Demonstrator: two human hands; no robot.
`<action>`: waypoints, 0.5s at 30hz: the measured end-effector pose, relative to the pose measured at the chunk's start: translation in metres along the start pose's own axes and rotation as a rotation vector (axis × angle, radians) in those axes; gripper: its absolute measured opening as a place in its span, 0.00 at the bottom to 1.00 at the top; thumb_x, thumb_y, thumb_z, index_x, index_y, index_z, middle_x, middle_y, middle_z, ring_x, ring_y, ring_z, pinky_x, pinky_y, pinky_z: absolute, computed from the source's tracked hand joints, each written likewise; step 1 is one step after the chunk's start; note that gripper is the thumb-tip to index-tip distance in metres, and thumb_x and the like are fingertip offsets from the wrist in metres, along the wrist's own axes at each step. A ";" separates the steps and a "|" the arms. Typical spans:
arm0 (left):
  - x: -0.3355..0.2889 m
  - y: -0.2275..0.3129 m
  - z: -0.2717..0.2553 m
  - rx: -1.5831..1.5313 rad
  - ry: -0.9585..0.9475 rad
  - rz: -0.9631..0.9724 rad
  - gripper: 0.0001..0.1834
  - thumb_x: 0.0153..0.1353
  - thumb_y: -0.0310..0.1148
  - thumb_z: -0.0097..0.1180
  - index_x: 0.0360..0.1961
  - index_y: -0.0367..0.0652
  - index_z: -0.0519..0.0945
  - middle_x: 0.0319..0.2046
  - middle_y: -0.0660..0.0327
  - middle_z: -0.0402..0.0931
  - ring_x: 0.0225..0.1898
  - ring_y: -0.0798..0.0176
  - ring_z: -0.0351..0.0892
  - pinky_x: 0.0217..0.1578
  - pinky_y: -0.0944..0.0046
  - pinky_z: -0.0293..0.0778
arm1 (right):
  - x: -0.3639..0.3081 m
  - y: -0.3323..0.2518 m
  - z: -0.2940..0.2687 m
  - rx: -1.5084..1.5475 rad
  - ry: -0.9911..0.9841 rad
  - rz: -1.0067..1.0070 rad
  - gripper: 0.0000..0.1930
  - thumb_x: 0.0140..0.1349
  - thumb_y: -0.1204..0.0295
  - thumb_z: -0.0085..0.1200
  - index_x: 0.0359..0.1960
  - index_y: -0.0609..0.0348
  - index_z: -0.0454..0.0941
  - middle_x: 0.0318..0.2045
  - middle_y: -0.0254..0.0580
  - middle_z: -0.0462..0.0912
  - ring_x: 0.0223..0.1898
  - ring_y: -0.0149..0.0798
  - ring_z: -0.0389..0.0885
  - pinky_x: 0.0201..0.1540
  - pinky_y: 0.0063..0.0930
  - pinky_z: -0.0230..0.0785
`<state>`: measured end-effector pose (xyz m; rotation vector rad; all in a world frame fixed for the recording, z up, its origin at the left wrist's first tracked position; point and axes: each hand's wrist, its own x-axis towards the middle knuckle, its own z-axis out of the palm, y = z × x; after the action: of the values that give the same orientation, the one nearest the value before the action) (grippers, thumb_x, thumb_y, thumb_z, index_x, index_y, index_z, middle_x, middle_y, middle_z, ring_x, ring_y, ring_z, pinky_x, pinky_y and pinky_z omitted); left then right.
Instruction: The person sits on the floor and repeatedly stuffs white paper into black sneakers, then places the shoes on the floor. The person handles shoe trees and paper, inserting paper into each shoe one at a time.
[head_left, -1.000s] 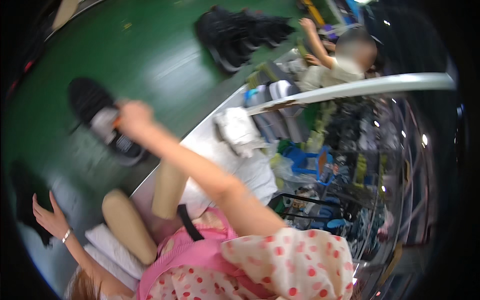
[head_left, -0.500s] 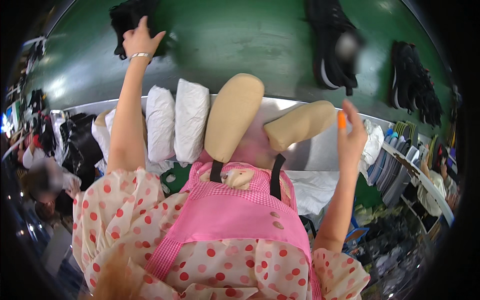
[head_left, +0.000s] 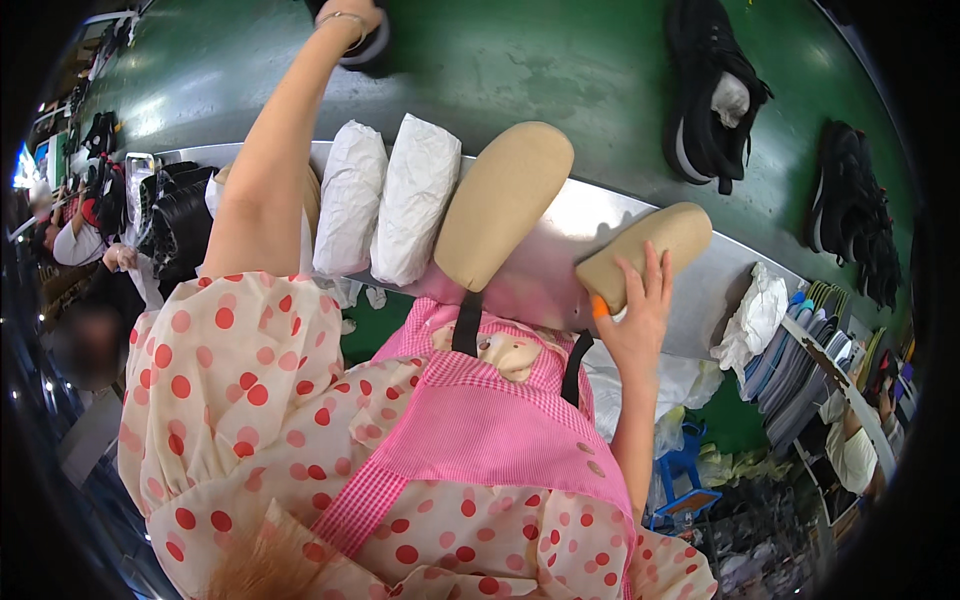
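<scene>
At the top edge my left hand (head_left: 352, 14) is closed on a black shoe (head_left: 370, 48) with a pale sole. Its fingertips and part of the shoe are cut off. My right hand (head_left: 640, 318) rests on the near end of the right beige rounded pad (head_left: 655, 243), thumb at its side and fingers bent over its top. An orange band circles that thumb. Left of it, a larger beige pad (head_left: 508, 200) stands at a tilt over the metal ledge. Two white paper-wrapped bundles (head_left: 350, 198) lean side by side, right of my left forearm.
A black shoe stuffed with paper (head_left: 712, 100) lies on the green surface (head_left: 520, 60), with more black shoes (head_left: 852, 210) farther right. Crumpled white paper (head_left: 752, 318) lies on the metal ledge (head_left: 620, 215). Stacked insoles (head_left: 812, 345) stand beyond it. Other people work at both sides.
My left hand has moved right and farther away with the black shoe, which is turned. The right hand has come down onto the right beige pad. The view has shifted.
</scene>
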<state>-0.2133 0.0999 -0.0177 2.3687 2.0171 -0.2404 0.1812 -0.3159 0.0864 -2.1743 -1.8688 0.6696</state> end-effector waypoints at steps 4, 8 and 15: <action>-0.024 0.117 -0.034 -0.225 -0.212 -0.020 0.27 0.60 0.44 0.55 0.54 0.34 0.72 0.42 0.47 0.79 0.33 0.45 0.81 0.34 0.50 0.79 | -0.015 0.024 -0.021 -0.120 -0.065 -0.004 0.29 0.44 0.70 0.63 0.53 0.50 0.75 0.67 0.44 0.60 0.69 0.54 0.53 0.65 0.50 0.51; -0.071 0.245 -0.060 -0.516 -0.238 0.023 0.20 0.51 0.40 0.56 0.39 0.34 0.81 0.40 0.41 0.79 0.44 0.44 0.80 0.46 0.53 0.76 | -0.016 0.026 -0.028 -0.215 -0.075 -0.003 0.26 0.47 0.68 0.63 0.51 0.54 0.76 0.64 0.46 0.65 0.67 0.51 0.56 0.65 0.49 0.52; -0.200 0.241 -0.075 -0.826 0.419 0.158 0.34 0.52 0.33 0.61 0.61 0.39 0.64 0.53 0.49 0.66 0.50 0.44 0.70 0.50 0.52 0.70 | 0.032 -0.022 -0.003 0.220 -0.108 -0.057 0.19 0.58 0.71 0.55 0.52 0.61 0.74 0.56 0.53 0.73 0.59 0.55 0.69 0.59 0.40 0.63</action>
<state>0.0011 -0.1274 0.0625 2.0760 1.5517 0.9652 0.1668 -0.2806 0.0919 -1.9765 -1.8035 0.9499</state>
